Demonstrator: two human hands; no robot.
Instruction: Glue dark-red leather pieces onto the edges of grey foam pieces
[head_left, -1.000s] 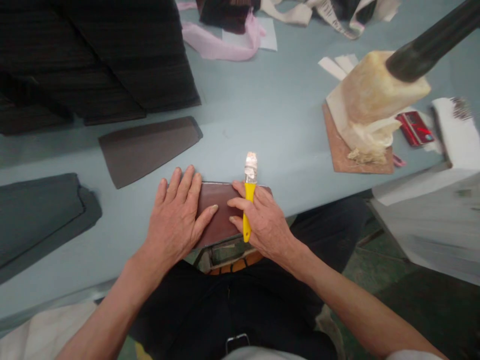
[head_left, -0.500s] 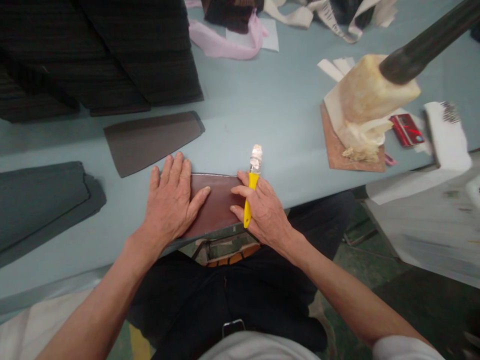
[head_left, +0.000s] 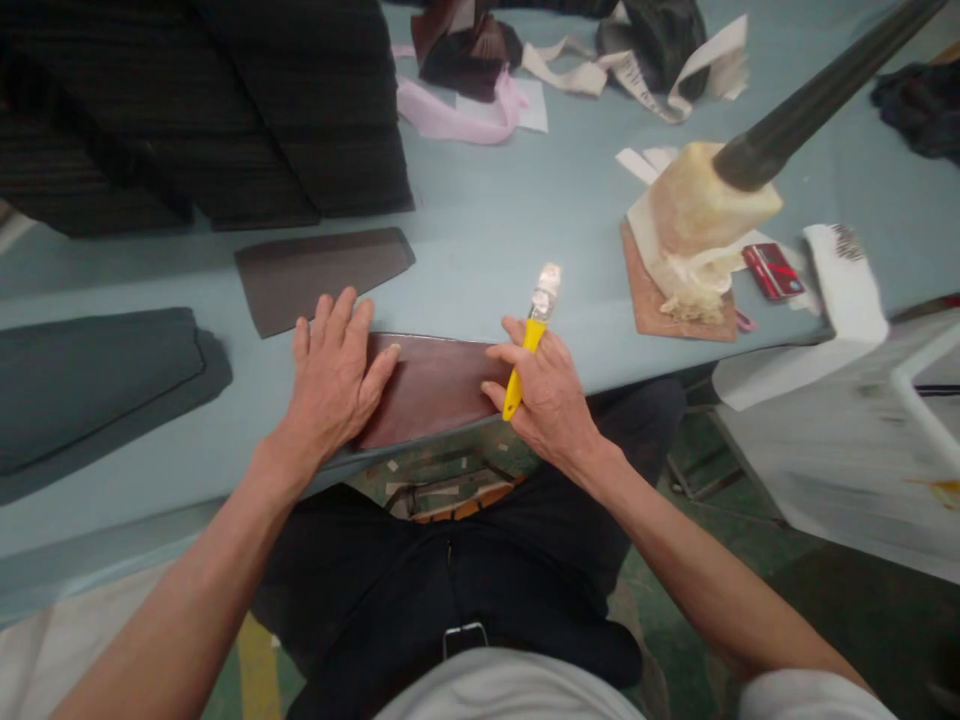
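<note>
A reddish-brown leather-like panel (head_left: 442,390) lies at the table's near edge. My left hand (head_left: 330,370) rests flat on its left end, fingers spread. At the panel's right end is my right hand (head_left: 551,390), its fingertips touching or just over the panel. A glue brush (head_left: 534,335) with a yellow handle sits in that hand, between thumb and fingers, its white-crusted bristles pointing up and away from me. Just beyond my left fingertips lies a dark brown panel (head_left: 315,275) of similar tapered shape.
Tall stacks of dark panels (head_left: 300,110) stand at the back left. Dark grey-green panels (head_left: 97,385) lie at the left. A glue-crusted container (head_left: 682,215) with a dark pole stands on a brown board (head_left: 645,300) at right, near a red box (head_left: 774,272). Fabric scraps (head_left: 480,110) lie behind.
My hands have moved apart along the brown panel, showing more of it between them. The brush has shifted right and tilts more to the right. The camera view has shifted slightly.
</note>
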